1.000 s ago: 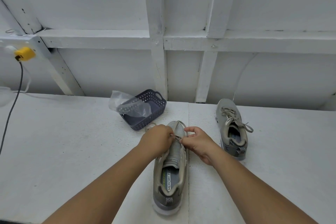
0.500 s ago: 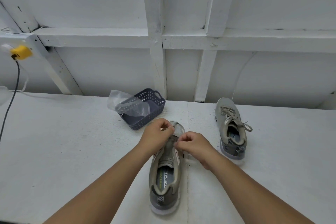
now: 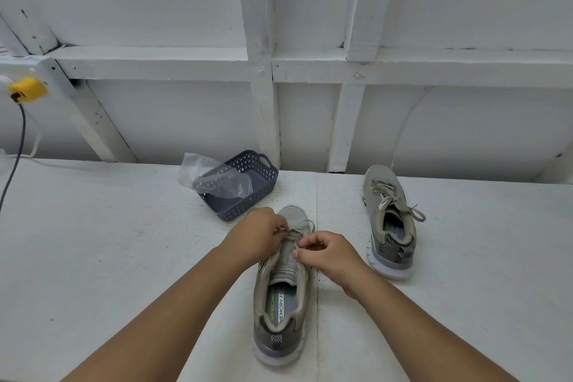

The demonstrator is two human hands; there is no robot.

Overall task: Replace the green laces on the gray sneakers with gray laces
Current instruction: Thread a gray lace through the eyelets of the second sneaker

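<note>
A gray sneaker (image 3: 280,304) lies in front of me, heel toward me, toe pointing away. A gray lace (image 3: 302,228) crosses its lowest eyelets near the toe. My left hand (image 3: 259,234) pinches the lace at the left eyelets. My right hand (image 3: 325,253) pinches the lace's other part at the right side, fingers curled. The second gray sneaker (image 3: 389,220) stands to the right, fully laced with a gray lace and tied in a bow. No green lace shows in view.
A dark blue plastic basket (image 3: 248,192) with a clear plastic bag (image 3: 210,178) stands just behind the near sneaker. A yellow plug (image 3: 28,89) with a dark cable hangs at the far left. The white table (image 3: 93,242) meets a white framed wall behind.
Both hands shifted slightly along the toe end of the near sneaker, still working the lace. My right hand dropped a little toward me. The sneaker turned slightly.
</note>
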